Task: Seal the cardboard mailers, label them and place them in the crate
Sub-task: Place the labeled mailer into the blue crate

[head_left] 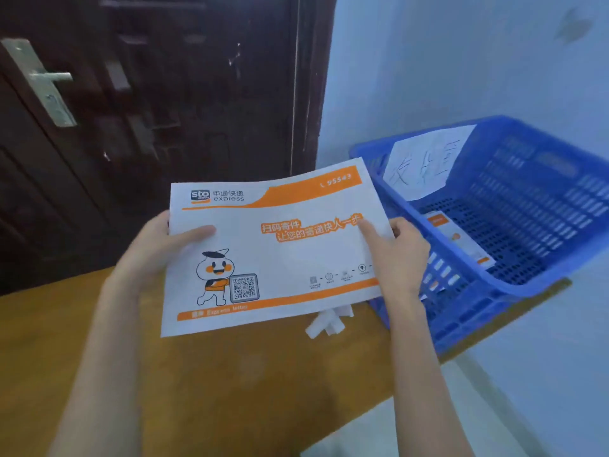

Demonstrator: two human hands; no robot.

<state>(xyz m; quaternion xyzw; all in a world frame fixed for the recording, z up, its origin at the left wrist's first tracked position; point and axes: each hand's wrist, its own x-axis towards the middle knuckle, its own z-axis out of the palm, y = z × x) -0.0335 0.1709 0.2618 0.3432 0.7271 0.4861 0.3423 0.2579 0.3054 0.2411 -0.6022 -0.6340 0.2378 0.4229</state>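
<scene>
Head view, progress: one mailer (461, 239) already lies in the blue crate (534, 285); another envelope (273, 252) is in hand, not yet placed, with no label visible.
Envelope: white and orange, printed side up, flat, held above the wooden surface (197, 374), just left of the crate.
Left hand (158, 245): fingers pinch its left edge, thumb on top.
Right hand (395, 252): pinches the right edge.

Soft, even light; blurred, wide-angle bending at edges.
</scene>
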